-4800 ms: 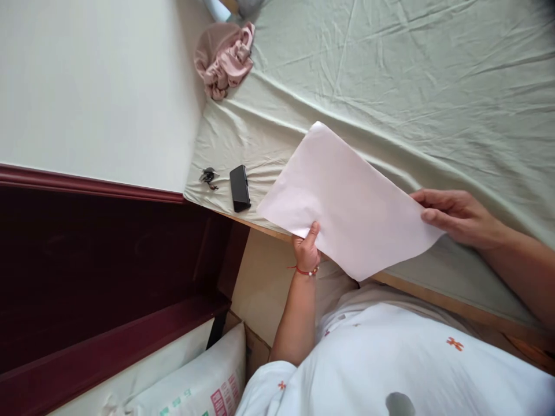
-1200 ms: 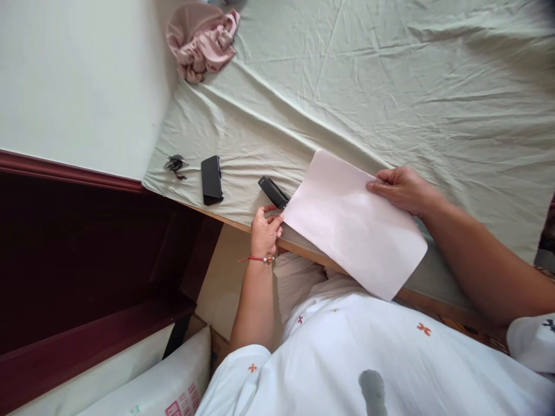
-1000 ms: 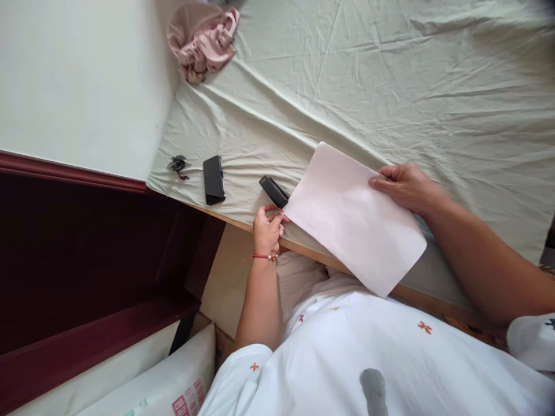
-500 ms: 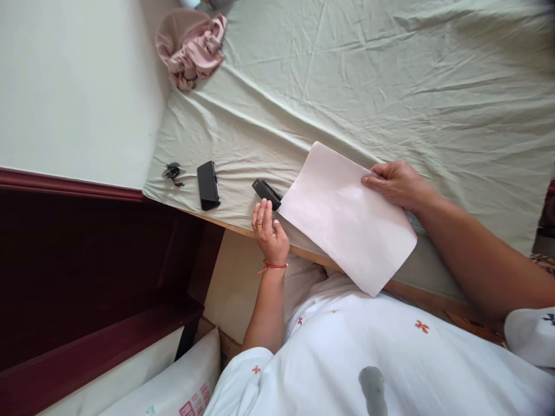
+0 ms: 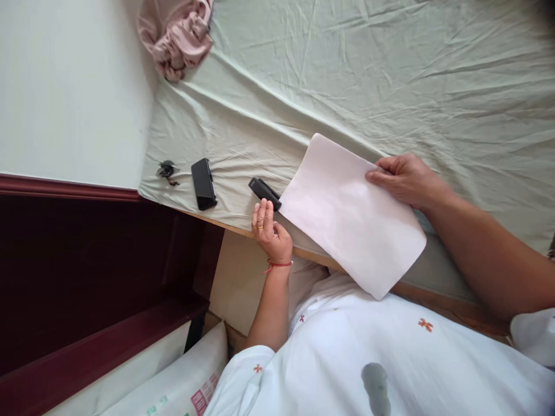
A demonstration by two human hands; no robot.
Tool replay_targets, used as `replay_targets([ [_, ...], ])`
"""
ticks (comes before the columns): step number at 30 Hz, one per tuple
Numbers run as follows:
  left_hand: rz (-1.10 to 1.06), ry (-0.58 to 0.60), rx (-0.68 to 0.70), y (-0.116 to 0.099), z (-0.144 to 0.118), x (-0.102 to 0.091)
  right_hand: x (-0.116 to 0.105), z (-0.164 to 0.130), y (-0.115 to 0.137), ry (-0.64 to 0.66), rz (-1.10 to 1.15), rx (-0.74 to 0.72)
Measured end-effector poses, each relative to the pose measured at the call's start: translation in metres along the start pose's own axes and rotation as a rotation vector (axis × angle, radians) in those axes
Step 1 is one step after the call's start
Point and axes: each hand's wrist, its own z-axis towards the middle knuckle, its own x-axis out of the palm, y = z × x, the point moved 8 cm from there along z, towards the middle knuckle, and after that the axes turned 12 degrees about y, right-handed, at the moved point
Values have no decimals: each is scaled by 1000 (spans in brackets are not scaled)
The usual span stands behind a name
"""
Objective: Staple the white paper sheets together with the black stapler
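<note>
Holding white paper [image 5: 347, 214] by its far edge, a black stapler [image 5: 263, 192] at its left corner.
The person's right grip [image 5: 410, 180] is clamped on the paper about midway along that edge, thumb on top, so most of the paper lies to the left and near; its long axis runs from far left to near right, the near end reaching over the wooden edge [image 5: 318, 255]. The stapler shares that slant, its right end meeting the paper's left corner. The left grip [image 5: 273, 237] sits just near of the stapler, fingers straight and overlapping its near side, thumb apart; how firmly they press cannot be told. On the pale green cloth [image 5: 368, 75] farther left lies a black case [image 5: 203, 184].
</note>
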Motion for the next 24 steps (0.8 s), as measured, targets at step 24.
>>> replay_targets([
  [24,-152,-2,-10,5,1,6,-5,1,6,-136,417,-364],
])
